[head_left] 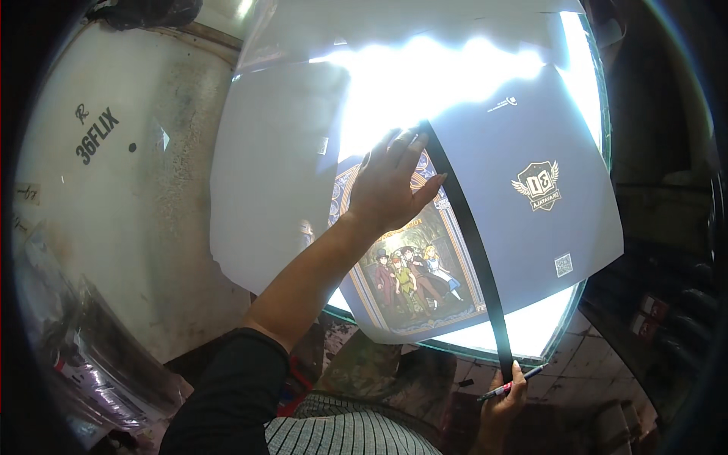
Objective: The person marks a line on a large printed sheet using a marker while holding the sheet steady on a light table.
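Observation:
A large printed cover sheet (516, 227) lies on a brightly lit glass light table (485, 337). Its left part bears a framed drawing of several characters; the blue right part has a winged shield emblem. Across the sheet runs a long flat black strip (472, 227), slanting from the sheet's middle toward my body. My left hand (390, 182) rests flat on the sheet with fingers stretched, fingertips at the strip's far end. Beyond the table's near edge, my right hand (506, 393) grips the strip's near end, with a pen (512, 385) held crosswise in the same fingers.
To the left stands a pale worn panel (129, 205) with dark marks. Clear plastic-wrapped bundles (98, 364) lie at the lower left, and a dark bag (148, 11) sits at the far left. A tiled floor (599, 356) shows below the table's right corner.

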Available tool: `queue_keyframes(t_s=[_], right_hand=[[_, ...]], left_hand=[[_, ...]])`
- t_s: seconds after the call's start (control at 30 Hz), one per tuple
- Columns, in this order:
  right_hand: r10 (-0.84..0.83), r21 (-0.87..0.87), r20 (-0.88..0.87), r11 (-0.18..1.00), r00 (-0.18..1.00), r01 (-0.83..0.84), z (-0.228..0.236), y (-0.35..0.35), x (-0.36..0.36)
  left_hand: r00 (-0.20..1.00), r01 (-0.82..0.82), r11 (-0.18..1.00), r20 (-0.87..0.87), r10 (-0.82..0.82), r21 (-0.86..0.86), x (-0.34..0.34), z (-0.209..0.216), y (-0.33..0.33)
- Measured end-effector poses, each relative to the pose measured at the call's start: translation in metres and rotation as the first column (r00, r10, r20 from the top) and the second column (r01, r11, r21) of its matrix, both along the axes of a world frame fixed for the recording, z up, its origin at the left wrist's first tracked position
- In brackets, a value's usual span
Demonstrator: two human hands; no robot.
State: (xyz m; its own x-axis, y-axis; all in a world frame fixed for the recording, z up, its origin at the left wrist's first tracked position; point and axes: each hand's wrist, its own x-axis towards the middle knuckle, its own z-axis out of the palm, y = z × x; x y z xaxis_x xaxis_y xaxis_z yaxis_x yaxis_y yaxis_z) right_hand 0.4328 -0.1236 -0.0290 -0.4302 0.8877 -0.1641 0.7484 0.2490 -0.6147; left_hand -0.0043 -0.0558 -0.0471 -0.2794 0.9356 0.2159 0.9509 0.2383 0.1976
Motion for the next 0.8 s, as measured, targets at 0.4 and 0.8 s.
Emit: queue_keyframes(t_s=[0.4, 0.8], right_hand=[[0.098, 0.191, -0.081, 0.978, 0.992, -0.081, 0.000, 0.003, -0.001], [0.193, 0.153, -0.130, 0.973, 0.973, -0.173, 0.000, 0.006, 0.015]], left_hand=[[0.995, 0.020, 1.000, 0.099, -0.021, 0.007, -0.002, 0.007, 0.008], [0.988, 0.063, 0.995, 0.148, -0.050, -0.084, 0.021, 0.005, 0.014]])
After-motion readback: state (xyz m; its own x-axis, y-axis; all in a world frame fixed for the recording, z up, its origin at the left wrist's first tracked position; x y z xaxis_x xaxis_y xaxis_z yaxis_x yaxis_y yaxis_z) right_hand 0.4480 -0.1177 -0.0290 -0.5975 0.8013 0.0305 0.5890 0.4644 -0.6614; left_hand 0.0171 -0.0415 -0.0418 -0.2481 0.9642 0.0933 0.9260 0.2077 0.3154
